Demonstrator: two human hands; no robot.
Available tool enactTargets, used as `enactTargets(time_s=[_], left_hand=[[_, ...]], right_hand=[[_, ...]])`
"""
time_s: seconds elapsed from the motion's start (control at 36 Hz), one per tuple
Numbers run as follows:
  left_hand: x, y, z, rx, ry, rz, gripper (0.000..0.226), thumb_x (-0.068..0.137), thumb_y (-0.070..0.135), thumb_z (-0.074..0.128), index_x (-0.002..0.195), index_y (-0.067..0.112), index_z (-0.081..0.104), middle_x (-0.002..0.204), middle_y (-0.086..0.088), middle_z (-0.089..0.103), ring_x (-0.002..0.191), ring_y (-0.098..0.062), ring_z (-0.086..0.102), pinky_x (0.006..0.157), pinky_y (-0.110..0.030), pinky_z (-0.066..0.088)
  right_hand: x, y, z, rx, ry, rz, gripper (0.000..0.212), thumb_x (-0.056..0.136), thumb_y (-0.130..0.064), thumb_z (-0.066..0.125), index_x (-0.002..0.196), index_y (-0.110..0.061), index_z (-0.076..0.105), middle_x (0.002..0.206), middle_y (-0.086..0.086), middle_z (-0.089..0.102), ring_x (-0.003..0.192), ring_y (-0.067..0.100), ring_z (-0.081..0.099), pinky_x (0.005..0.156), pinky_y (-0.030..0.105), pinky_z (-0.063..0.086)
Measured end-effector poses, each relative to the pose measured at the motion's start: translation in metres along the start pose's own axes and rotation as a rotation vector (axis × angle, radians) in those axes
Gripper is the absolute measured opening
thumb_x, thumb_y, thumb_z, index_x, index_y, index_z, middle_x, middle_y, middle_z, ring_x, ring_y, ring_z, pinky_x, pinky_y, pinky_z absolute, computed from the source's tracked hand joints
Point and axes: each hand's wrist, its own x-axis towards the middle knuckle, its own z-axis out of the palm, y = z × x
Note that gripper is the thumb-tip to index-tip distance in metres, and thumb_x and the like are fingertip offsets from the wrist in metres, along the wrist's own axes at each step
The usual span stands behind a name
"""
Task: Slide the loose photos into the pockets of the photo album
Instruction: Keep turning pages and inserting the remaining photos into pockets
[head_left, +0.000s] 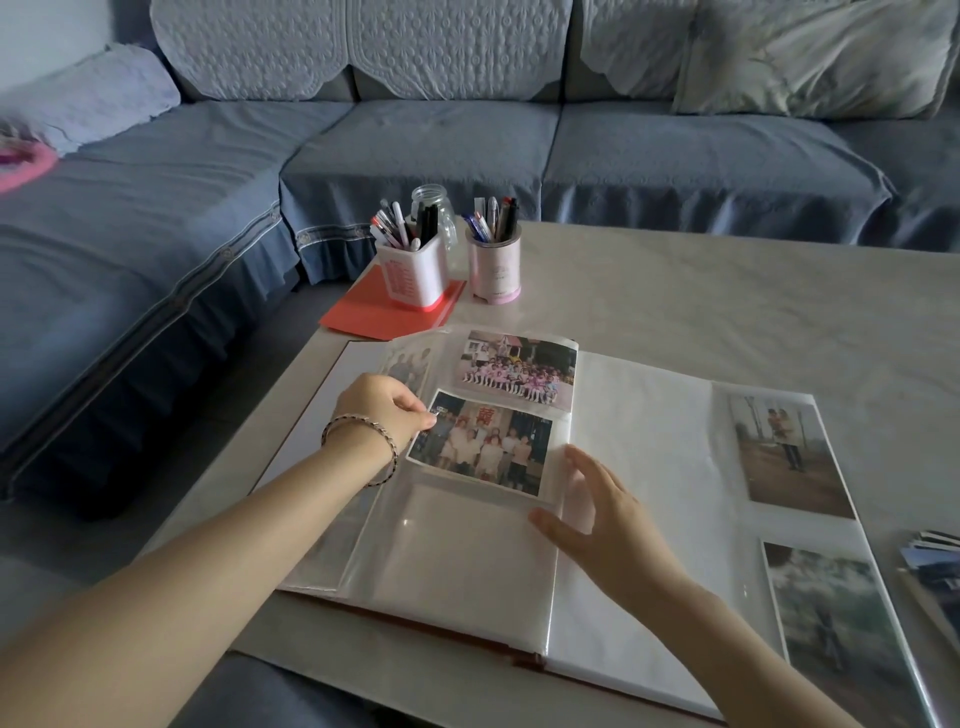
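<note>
Blue-grey L-shaped sofa (415, 150) wraps the back and left side, fitted covers with trimmed skirts. Pale quilted throws (358, 47) over the backrests. Light floral pillow (810, 57) top right, lavender pillow (98, 98) far left. Pale marbled worktop (727, 301) in front. Grey floor (280, 338) between. Light soft, dim, bluish.

Left hand (382, 402) pinches group photo (483, 444); right hand (605, 514) presses album page (457, 551).
</note>
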Motion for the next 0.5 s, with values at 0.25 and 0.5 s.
enactTargets(time_s=[0.25, 0.5], left_hand=[[-0.008, 0.006, 0.002, 0.025, 0.072, 0.091, 0.019, 0.089, 0.019, 0.06, 0.08, 0.004, 0.067, 0.065, 0.005, 0.055, 0.069, -0.014, 0.051, 0.066, -0.024, 0.037], [-0.022, 0.027, -0.013, -0.04, 0.278, 0.353, 0.012, 0.084, 0.011, 0.064, 0.073, 0.014, 0.06, 0.066, 0.006, 0.058, 0.068, -0.014, 0.055, 0.057, -0.012, 0.037]], right_hand=[[-0.001, -0.005, -0.002, 0.013, 0.003, 0.011, 0.072, 0.085, -0.037, 0.064, 0.145, -0.021, 0.027, 0.147, -0.007, 0.037, 0.13, 0.009, 0.037, 0.099, 0.014, 0.027], [-0.003, -0.005, 0.0, 0.016, -0.007, 0.002, 0.07, 0.088, -0.038, 0.06, 0.146, -0.023, 0.024, 0.149, -0.01, 0.03, 0.133, 0.007, 0.032, 0.098, 0.01, 0.022]])
